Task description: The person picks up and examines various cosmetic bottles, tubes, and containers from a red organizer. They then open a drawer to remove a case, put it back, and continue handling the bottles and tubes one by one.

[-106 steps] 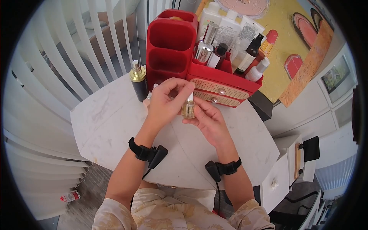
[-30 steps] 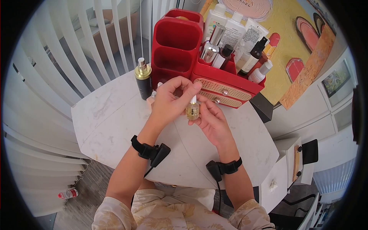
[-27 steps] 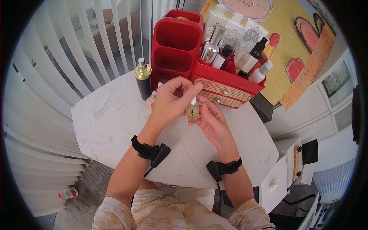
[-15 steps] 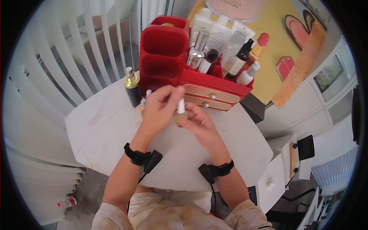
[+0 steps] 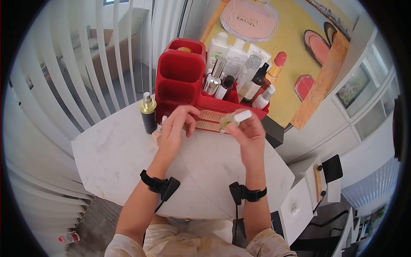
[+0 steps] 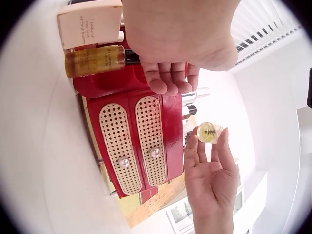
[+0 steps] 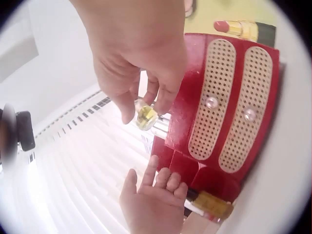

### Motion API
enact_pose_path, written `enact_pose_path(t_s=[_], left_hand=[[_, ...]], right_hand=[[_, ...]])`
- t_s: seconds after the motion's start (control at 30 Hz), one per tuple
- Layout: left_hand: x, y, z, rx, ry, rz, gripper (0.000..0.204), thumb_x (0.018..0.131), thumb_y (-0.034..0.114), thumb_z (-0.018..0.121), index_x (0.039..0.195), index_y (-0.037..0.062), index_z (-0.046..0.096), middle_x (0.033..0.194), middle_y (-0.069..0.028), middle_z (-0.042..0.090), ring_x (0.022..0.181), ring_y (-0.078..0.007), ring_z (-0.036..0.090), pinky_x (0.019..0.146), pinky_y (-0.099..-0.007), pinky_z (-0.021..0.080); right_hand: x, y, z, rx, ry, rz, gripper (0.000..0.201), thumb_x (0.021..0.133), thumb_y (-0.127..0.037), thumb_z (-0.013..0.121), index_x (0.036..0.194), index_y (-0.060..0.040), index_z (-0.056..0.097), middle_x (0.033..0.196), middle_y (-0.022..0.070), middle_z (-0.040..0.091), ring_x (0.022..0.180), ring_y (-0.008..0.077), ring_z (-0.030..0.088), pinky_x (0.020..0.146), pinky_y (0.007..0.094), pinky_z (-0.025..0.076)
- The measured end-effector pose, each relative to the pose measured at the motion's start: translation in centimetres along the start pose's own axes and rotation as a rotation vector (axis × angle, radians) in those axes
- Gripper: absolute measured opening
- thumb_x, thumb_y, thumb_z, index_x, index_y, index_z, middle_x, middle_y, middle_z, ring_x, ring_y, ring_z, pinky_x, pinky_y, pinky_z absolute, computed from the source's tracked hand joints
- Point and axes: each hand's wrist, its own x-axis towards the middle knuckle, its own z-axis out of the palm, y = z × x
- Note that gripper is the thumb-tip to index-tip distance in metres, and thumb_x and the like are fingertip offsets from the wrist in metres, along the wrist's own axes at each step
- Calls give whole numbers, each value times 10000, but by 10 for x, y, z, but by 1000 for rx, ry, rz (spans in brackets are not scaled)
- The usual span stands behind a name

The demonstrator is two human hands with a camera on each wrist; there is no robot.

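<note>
A small glass bottle of yellowish liquid with a white cap (image 5: 227,122) is pinched between the thumb and fingers of my right hand (image 5: 250,137), raised in front of the red organizer's drawers. In the left wrist view the bottle (image 6: 209,132) shows its round glass end. My left hand (image 5: 173,128) holds nothing; its fingers hang loosely bent to the left of the drawers, apart from the bottle. Seen from the right wrist, the left palm (image 7: 153,207) faces up, below the bottle (image 7: 146,117).
The red organizer (image 5: 177,66) stands at the table's back, with several bottles and tubes in its right part. Left of it stands a dark bottle with a gold collar (image 5: 148,113). Small bottles and a pale box (image 6: 90,24) stand beside the left hand.
The hands have parted. My right hand has moved right and up with the bottle, now tilted; the left hand has let go of its white cap. The head view has shifted.
</note>
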Motion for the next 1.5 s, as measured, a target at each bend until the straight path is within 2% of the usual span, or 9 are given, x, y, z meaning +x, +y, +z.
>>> enact_pose_path(t_s=[0.13, 0.37, 0.67, 0.97, 1.07, 1.17, 1.2, 1.33, 1.5], left_hand=[[1, -2, -1, 42, -20, -3, 454, 1128, 330, 336, 1051, 0, 639, 689, 6, 511, 640, -70, 463, 605, -239, 378], [1, 4, -3, 38, -32, -8, 480, 1131, 352, 344, 1009, -3, 643, 661, 15, 488, 633, -65, 439, 596, -241, 370], [1, 0, -3, 37, -46, 0, 491, 1130, 359, 353, 970, 3, 652, 653, 14, 483, 621, -63, 428, 584, -238, 361], [-1, 4, 0, 54, 69, 29, 538, 1127, 364, 349, 885, 17, 681, 616, 1, 511, 554, -67, 452, 536, -236, 336], [-4, 4, -5, 115, 231, 147, 501, 1111, 308, 422, 728, 39, 600, 577, 2, 478, 511, -69, 415, 502, -240, 299], [-2, 6, -7, -107, 421, 286, 485, 1091, 199, 500, 629, 53, 484, 555, 24, 423, 509, -42, 352, 493, -235, 272], [-3, 9, -8, -105, 488, 231, 520, 1101, 218, 471, 607, 84, 378, 554, 19, 411, 504, -47, 353, 489, -240, 268], [1, 8, -16, -140, 510, 316, 542, 1109, 242, 443, 600, 89, 335, 549, 15, 389, 491, -61, 351, 479, -246, 258], [2, 9, -16, -150, 514, 303, 544, 1111, 244, 435, 600, 95, 325, 546, 14, 379, 489, -65, 347, 477, -249, 252]], right_hand=[[27, -17, -14, -316, 137, -204, 357, 864, 16, 790, 1186, -12, 638, 1093, 53, 694, 987, 128, 667, 834, 267, 544], [49, -30, -34, -772, 260, -198, 280, 877, -7, 774, 1134, 16, 663, 951, 62, 717, 805, 101, 679, 750, 236, 533], [59, -13, -35, -1015, 185, -172, 219, 901, -125, 763, 1029, 47, 717, 795, 103, 739, 733, 159, 724, 686, 278, 558], [60, -9, -35, -923, 204, -180, 227, 943, -117, 717, 1103, 42, 693, 894, 141, 764, 795, 195, 744, 747, 311, 570], [52, -19, -24, -975, 352, -434, 188, 943, -76, 707, 1096, 30, 687, 936, 121, 744, 821, 179, 715, 770, 304, 557], [37, -20, -6, -895, 271, -528, 151, 942, -43, 694, 1080, 19, 685, 949, 95, 711, 820, 160, 673, 775, 300, 544], [32, -20, 5, -896, 171, -552, 148, 935, -29, 691, 1080, 0, 685, 928, 77, 692, 786, 149, 646, 750, 291, 538], [16, -2, 43, -765, -213, -260, 227, 910, -21, 694, 1136, -24, 677, 1126, 117, 670, 842, 209, 697, 772, 313, 561], [12, 30, 72, -753, -380, -111, 311, 923, -49, 660, 1233, -37, 637, 1258, 154, 631, 935, 302, 708, 809, 376, 573]])
